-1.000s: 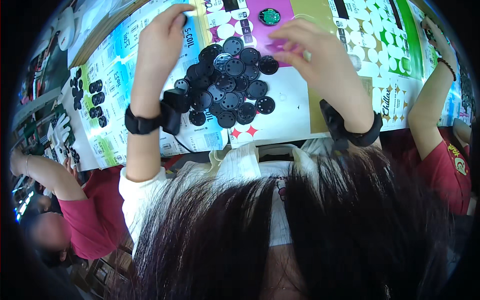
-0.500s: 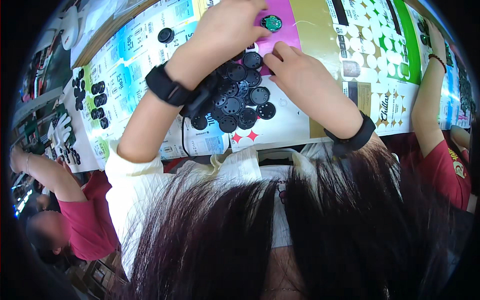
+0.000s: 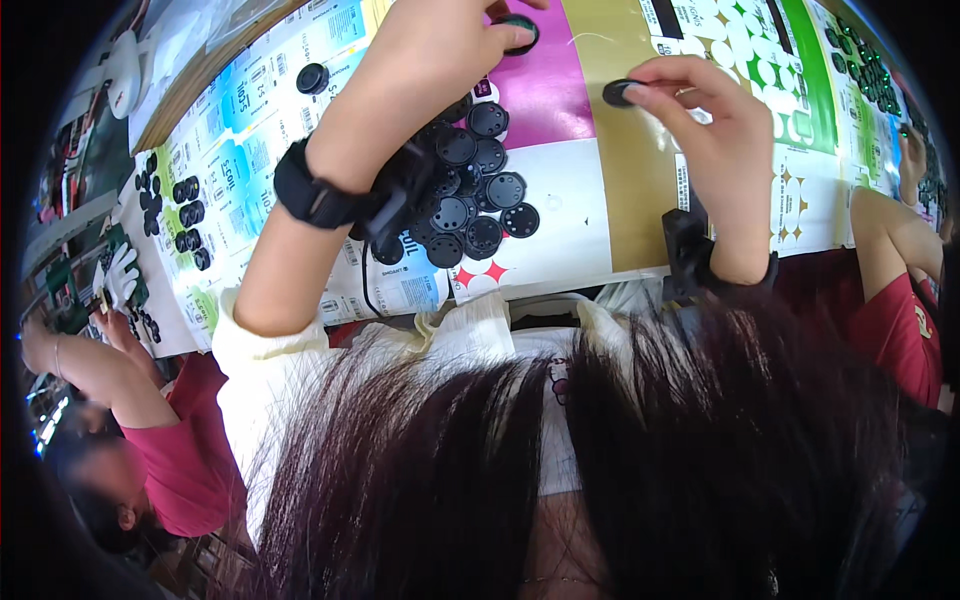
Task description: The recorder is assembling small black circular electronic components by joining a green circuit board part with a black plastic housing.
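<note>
My left hand (image 3: 455, 45) is closed at the top edge of the view, its thumb on a round green circuit board in a black rim (image 3: 516, 32). Some of its fingers are cut off by the frame. Out to the right, my right hand (image 3: 722, 115) pinches a black round cap (image 3: 620, 93) between thumb and fingers, above the gold strip of the table covering. Below my left wrist lies a pile of black round caps with small holes (image 3: 470, 200), partly hidden by the black wrist strap (image 3: 325, 195).
A single black round part (image 3: 312, 78) sits left of my forearm. Several more stand in rows (image 3: 190, 215) at the far left. A wooden ledge (image 3: 200, 75) borders the table there. Co-workers in red sit on both sides; green boards (image 3: 870, 75) lie at the far right.
My right hand has moved right, away from the pile, and now holds a black cap. My left hand has come onto the circuit board, which has shifted slightly left and up.
</note>
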`<move>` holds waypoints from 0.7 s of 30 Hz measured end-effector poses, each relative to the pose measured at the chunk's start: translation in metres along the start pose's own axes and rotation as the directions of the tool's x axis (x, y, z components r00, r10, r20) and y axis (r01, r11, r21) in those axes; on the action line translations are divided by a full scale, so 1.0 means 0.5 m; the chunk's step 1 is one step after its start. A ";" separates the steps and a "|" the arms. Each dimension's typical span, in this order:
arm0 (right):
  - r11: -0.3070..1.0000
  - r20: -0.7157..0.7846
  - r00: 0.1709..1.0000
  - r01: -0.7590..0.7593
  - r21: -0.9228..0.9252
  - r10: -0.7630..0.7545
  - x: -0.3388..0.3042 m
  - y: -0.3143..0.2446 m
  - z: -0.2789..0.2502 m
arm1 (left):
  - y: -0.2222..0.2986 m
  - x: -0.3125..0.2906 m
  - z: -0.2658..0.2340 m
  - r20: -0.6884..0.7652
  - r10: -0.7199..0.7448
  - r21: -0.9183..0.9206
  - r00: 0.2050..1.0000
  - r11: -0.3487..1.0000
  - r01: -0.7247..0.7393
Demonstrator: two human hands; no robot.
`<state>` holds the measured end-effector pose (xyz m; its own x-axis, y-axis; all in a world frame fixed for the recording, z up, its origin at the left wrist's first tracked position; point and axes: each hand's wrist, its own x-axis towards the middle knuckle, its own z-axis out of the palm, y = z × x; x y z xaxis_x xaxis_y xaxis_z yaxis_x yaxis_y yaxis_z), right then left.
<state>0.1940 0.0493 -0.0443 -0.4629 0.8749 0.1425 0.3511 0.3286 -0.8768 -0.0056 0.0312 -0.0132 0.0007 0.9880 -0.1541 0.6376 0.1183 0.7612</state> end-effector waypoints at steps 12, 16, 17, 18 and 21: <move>0.814 0.103 0.972 -0.234 0.532 0.212 -0.013 -0.063 -0.005 | 0.020 -0.090 0.060 0.022 -0.076 -0.830 0.997 0.555 0.061; 0.866 0.054 0.988 -0.154 0.476 0.146 -0.014 -0.069 -0.001 | 0.034 -0.111 0.071 -0.066 -0.070 -0.822 0.995 0.569 -0.015; 0.870 0.036 0.990 -0.136 0.474 0.136 -0.015 -0.072 0.002 | 0.036 -0.112 0.077 -0.090 -0.066 -0.815 0.994 0.578 -0.036; 0.887 -0.009 0.989 -0.126 0.444 0.145 -0.019 -0.075 0.011 | 0.035 -0.116 0.083 -0.111 -0.062 -0.809 0.992 0.585 -0.054; 0.973 -0.102 0.995 0.025 0.228 -0.001 -0.022 -0.093 0.024 | 0.049 -0.127 0.081 -0.184 -0.059 -0.774 0.981 0.624 -0.108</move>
<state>0.1729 0.0198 -0.0106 -0.3782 0.9060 0.1898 0.1445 0.2603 -0.9547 0.0411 -0.0324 -0.0104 -0.1781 0.9807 -0.0802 -0.1987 0.0440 0.9791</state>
